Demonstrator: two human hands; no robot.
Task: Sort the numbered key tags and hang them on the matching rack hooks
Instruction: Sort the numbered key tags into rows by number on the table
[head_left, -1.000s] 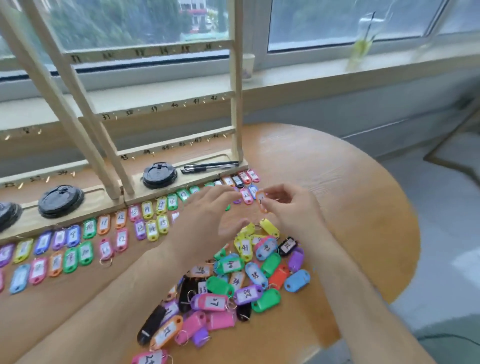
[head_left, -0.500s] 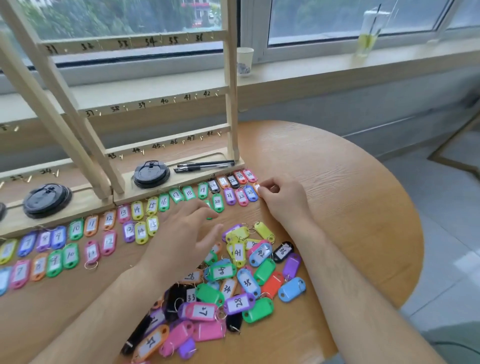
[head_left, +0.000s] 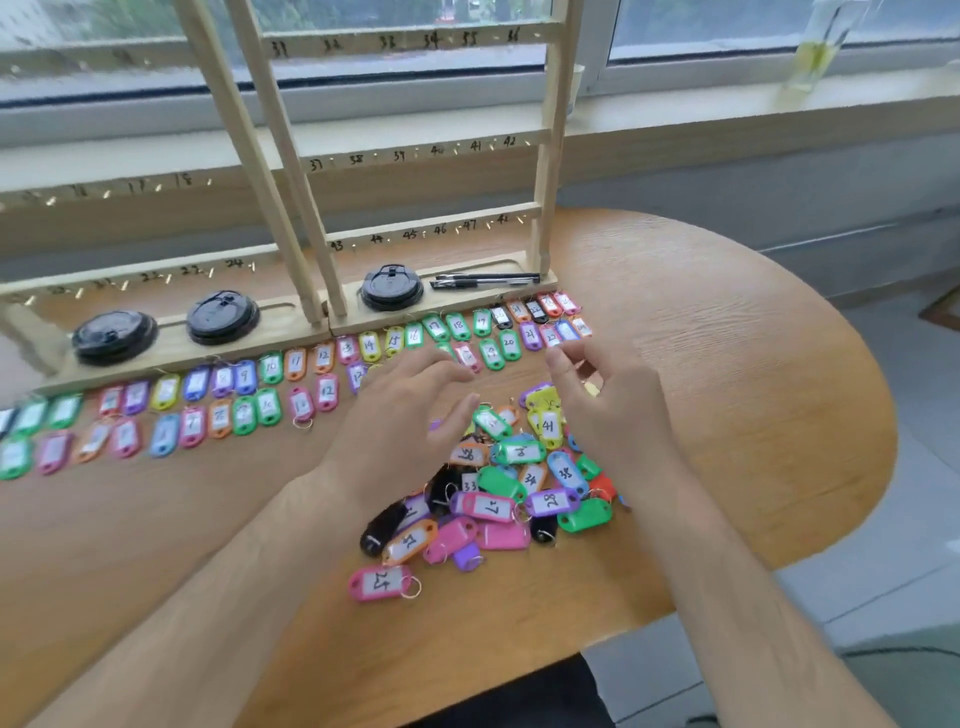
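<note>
Since half a second ago, the right hand (head_left: 613, 410) has been pulled back from the end of the sorted rows and the left hand (head_left: 400, 415) has been moved right, over the heap; the tag seen pinched a second ago is no longer held. Nearest, a pink tag (head_left: 382, 583) marked 24 is lying alone on the table (head_left: 727, 364), ring to the right. Past it, the unsorted pile (head_left: 511, 488) is heaped between the wrists. Tags are judged light, stiff, smooth plastic with thin wire rings; likely to slide and snag on each other, so best pinched by the edges of the body, the ring left free for the hook. Left hand: open, fingers spread, hovering just above the pile, nothing held. Right hand: loosely curled, thumb and forefinger apart, apparently empty; contact with the yellow tags under it cannot be told. Further back, two sorted rows (head_left: 291, 379) are laid along the rack (head_left: 431, 228) base. Hooks appear bare; nothing hung yet.
</note>
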